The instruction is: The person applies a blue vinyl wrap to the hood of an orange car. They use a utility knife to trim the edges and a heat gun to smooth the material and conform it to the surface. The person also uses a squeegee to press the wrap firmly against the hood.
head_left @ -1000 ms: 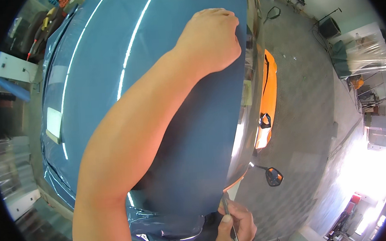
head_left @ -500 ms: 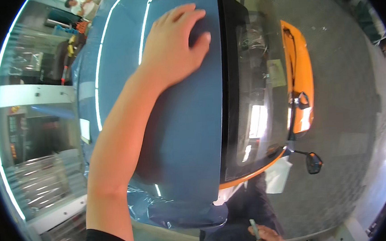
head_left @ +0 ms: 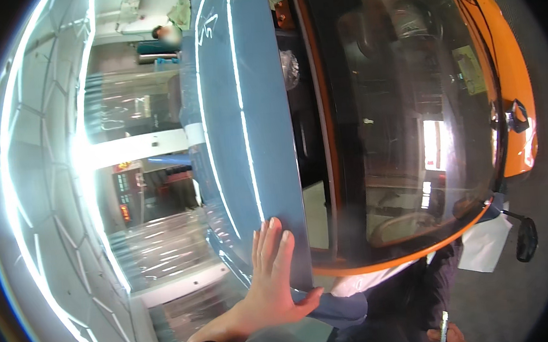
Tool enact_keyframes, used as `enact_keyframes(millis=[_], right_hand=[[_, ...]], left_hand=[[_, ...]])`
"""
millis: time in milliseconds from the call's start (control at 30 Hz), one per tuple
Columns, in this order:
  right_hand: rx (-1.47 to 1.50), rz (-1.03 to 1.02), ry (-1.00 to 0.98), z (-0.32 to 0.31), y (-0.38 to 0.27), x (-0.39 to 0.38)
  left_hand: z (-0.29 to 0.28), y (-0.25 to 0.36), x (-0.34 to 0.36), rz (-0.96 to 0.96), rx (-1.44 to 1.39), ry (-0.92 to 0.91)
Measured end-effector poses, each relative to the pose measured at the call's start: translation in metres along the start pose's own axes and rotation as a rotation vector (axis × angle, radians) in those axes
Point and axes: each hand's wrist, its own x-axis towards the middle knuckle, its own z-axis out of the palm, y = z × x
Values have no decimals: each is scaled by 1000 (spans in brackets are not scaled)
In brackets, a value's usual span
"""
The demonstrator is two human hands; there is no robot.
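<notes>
My left hand (head_left: 274, 279) lies with fingers stretched out near the close end of a glossy blue-grey sheet (head_left: 247, 147) that covers the roof of an orange car. A dark strip and glass border the sheet's right edge. At the lower edge of the view, my right hand (head_left: 454, 337) has its fingers closed round a slim silvery tool (head_left: 444, 325), which points upward. The tool's exact kind is too small to make out. Loose film (head_left: 233, 263) bunches beside my left wrist.
Right of the sheet are the car's windshield (head_left: 404, 130), its orange hood (head_left: 509, 84) and a side mirror (head_left: 525, 239). A white sheet (head_left: 486, 245) hangs below the mirror. Another person (head_left: 169, 35) is in the far left background. Bright light tubes (head_left: 104, 246) line the left.
My left hand has come back from the far part of the sheet to its near end. The view has shifted, showing more windshield. My right hand still holds the slim tool low down.
</notes>
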Motion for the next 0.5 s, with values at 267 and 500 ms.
enact_keyframes(millis=[267, 500], right_hand=[[192, 50, 2, -2, 30, 8], [247, 71, 32, 0, 45, 11]], left_hand=[[-16, -4, 50, -21, 101, 99], [-54, -30, 155, 31, 196, 201]])
